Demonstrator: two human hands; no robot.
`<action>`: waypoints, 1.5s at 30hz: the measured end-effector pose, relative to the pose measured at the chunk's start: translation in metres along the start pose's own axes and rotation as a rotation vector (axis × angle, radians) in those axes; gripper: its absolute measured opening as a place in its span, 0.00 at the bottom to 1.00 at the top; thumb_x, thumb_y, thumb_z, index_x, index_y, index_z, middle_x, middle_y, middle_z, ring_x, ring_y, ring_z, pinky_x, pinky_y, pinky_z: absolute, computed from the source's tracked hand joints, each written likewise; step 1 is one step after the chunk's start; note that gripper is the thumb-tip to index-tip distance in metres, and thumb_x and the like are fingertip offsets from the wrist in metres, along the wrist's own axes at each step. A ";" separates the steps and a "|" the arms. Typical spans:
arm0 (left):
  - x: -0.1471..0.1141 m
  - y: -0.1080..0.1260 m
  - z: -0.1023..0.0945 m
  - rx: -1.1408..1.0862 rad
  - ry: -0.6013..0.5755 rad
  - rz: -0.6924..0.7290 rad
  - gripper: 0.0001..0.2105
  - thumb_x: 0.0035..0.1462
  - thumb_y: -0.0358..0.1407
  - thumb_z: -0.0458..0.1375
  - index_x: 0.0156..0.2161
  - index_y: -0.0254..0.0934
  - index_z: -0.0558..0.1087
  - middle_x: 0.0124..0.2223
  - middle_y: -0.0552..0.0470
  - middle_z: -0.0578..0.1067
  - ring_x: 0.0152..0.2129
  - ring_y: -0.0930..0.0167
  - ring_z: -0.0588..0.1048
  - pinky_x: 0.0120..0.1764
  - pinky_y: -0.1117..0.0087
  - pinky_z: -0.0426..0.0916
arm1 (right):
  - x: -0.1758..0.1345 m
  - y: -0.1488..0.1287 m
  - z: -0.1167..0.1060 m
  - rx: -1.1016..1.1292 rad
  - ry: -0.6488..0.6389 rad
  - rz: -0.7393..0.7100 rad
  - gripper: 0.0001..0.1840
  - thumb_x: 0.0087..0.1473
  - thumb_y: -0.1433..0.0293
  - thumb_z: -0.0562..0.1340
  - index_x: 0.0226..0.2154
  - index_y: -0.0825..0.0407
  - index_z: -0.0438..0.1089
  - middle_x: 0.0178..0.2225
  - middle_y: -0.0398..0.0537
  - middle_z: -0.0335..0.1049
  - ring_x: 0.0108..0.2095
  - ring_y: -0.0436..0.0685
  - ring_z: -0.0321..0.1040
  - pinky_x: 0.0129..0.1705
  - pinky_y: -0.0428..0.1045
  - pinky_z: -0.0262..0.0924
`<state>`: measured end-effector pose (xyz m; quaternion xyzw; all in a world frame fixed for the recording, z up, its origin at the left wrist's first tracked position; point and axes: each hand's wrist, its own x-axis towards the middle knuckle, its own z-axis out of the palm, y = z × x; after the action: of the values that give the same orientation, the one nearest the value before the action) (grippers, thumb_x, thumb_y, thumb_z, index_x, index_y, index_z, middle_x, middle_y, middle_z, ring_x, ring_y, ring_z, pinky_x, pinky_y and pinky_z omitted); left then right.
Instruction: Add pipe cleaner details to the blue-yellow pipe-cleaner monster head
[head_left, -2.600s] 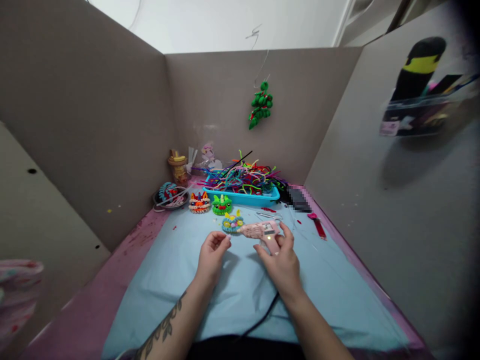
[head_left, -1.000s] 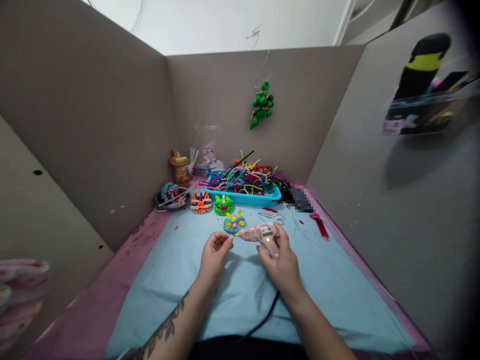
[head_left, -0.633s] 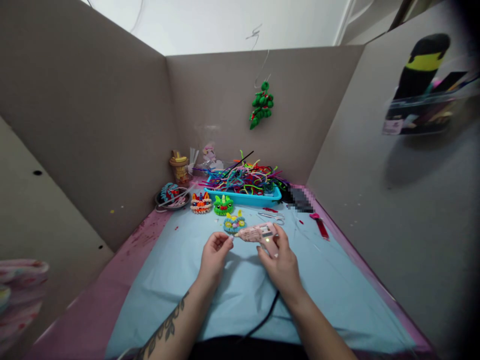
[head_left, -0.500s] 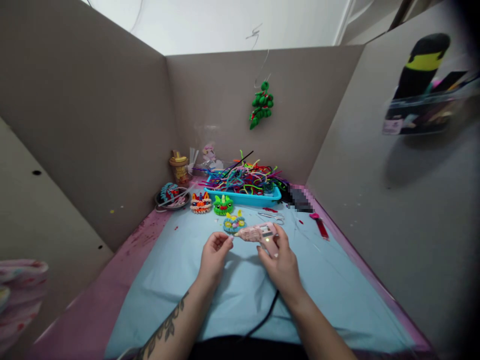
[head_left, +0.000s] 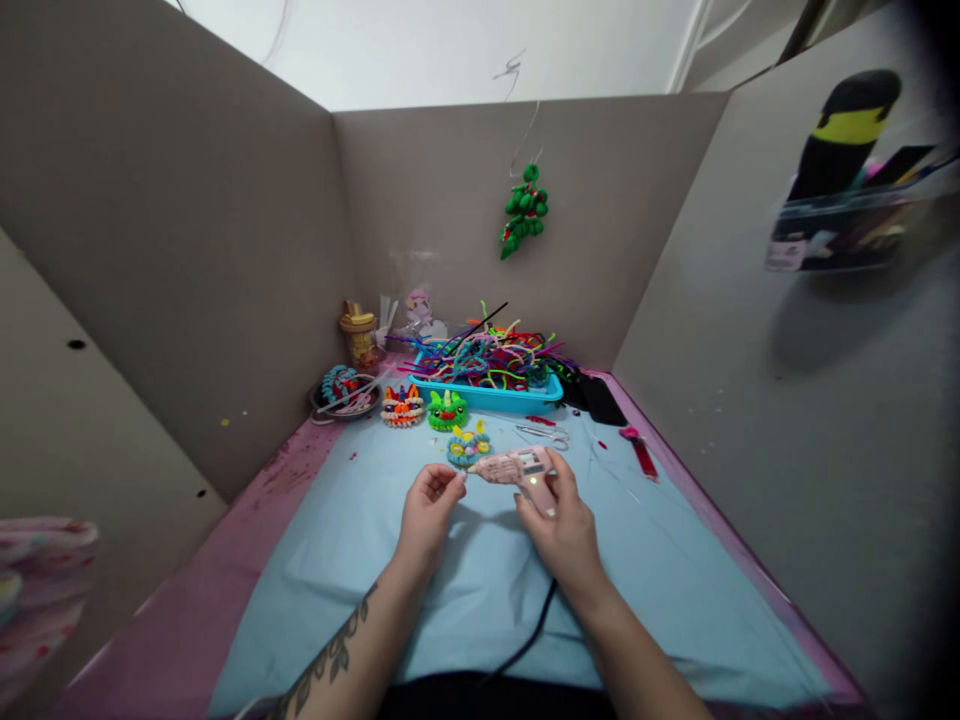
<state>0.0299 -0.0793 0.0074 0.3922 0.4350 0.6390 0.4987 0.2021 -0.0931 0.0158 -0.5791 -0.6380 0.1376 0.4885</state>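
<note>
- The right hand (head_left: 564, 520) grips a pink glue gun (head_left: 514, 466) by its handle, with a small light (head_left: 533, 481) glowing on the side.
- The left hand (head_left: 429, 510) pinches a small pale piece (head_left: 462, 477) between thumb and fingertips (too tiny to make out its shape).
- The gun's nozzle (head_left: 472, 470) points at that piece, above the light blue cloth (head_left: 330, 610); whether they touch, I cannot tell.
- Just behind the nozzle sits a blue and yellow animal face (head_left: 469, 449); a green one (head_left: 448, 412) and an orange one (head_left: 403, 407) stand farther back.
- Beyond them, a blue tray (head_left: 487, 397) is heaped with colourful stems (head_left: 495, 355).
- Scissors (head_left: 545, 435) lie behind the gun.
</note>
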 end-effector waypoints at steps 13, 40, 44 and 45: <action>0.000 0.002 0.001 0.015 0.016 -0.003 0.14 0.42 0.42 0.64 0.30 0.35 0.68 0.26 0.56 0.69 0.24 0.75 0.68 0.31 0.75 0.62 | 0.000 0.002 0.000 0.017 0.008 -0.004 0.33 0.46 0.68 0.58 0.56 0.52 0.52 0.38 0.49 0.71 0.33 0.55 0.71 0.36 0.47 0.64; 0.001 -0.002 -0.002 0.014 0.002 -0.006 0.12 0.44 0.40 0.63 0.31 0.35 0.67 0.26 0.56 0.68 0.25 0.76 0.68 0.32 0.76 0.62 | 0.001 0.001 -0.003 0.024 -0.010 -0.006 0.31 0.47 0.70 0.58 0.55 0.51 0.54 0.37 0.48 0.71 0.33 0.54 0.71 0.36 0.45 0.64; 0.000 -0.001 0.000 0.016 0.009 0.005 0.12 0.45 0.40 0.63 0.31 0.35 0.67 0.26 0.56 0.68 0.24 0.76 0.67 0.32 0.76 0.62 | 0.001 0.001 -0.003 0.026 -0.001 0.000 0.31 0.45 0.69 0.58 0.54 0.51 0.55 0.37 0.48 0.72 0.34 0.55 0.71 0.36 0.45 0.64; 0.000 0.000 0.000 0.017 0.010 0.005 0.12 0.45 0.40 0.63 0.31 0.35 0.67 0.26 0.56 0.68 0.24 0.76 0.67 0.32 0.76 0.62 | 0.001 0.000 -0.003 0.028 0.000 0.001 0.31 0.45 0.69 0.58 0.54 0.51 0.55 0.37 0.48 0.72 0.34 0.55 0.71 0.36 0.46 0.64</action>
<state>0.0299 -0.0790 0.0072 0.3943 0.4420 0.6383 0.4916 0.2046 -0.0936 0.0174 -0.5725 -0.6357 0.1468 0.4965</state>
